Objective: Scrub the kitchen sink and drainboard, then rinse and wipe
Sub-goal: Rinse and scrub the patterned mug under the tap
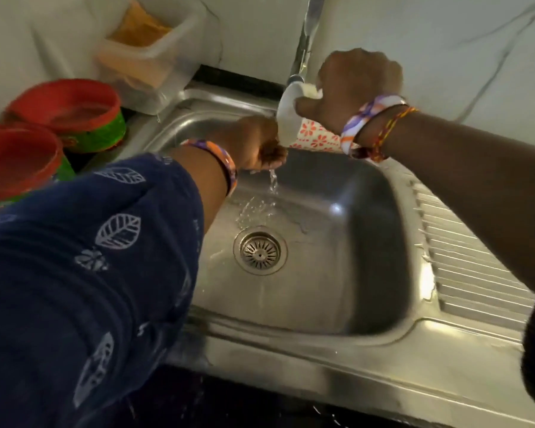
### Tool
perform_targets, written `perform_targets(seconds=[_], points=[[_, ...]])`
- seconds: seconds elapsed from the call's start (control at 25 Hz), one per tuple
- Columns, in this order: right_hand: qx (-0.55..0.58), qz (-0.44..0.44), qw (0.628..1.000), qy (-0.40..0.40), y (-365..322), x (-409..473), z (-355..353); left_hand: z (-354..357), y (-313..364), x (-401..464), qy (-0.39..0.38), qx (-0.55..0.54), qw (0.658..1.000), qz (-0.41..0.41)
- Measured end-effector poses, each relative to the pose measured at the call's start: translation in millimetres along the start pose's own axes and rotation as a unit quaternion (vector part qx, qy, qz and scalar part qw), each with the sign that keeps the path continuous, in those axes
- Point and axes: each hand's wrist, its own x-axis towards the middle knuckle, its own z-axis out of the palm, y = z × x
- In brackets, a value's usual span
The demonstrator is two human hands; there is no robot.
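1. Head view: our right hand curls its fingers round a white cloth at the tap; our left hand bunches its fingers under the water, holding nothing we can make out.
2. The steel sink and drainboard lie below: rigid, wet, probably slippery. The cloth looks soft; we'd grip it bunched.

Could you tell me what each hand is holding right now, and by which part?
The right hand grips a white cup at its rim, under the tap. The left hand seems to hold nothing; water runs off it.
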Motion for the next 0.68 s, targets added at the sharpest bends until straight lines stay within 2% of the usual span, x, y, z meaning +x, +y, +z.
perform_targets(seconds=[0.2,0.36,0.52,0.68], points=[[0.084,-0.105,0.991,-0.017,-64,-8,-11,-80,-11,-52,0.096,0.090,0.989,-0.071],[0.127,-0.151,0.977,-0.074,-77,-46,-22,-80,-46,-100,0.121,0.244,0.948,-0.165],[0.110,-0.156,0.971,-0.141,-51,-101,-29,-35,-80,-130,0.010,0.387,0.897,-0.212],[0.023,-0.146,0.976,-0.157,0,-147,-46,42,-101,-134,-0.113,0.384,0.898,-0.185]])
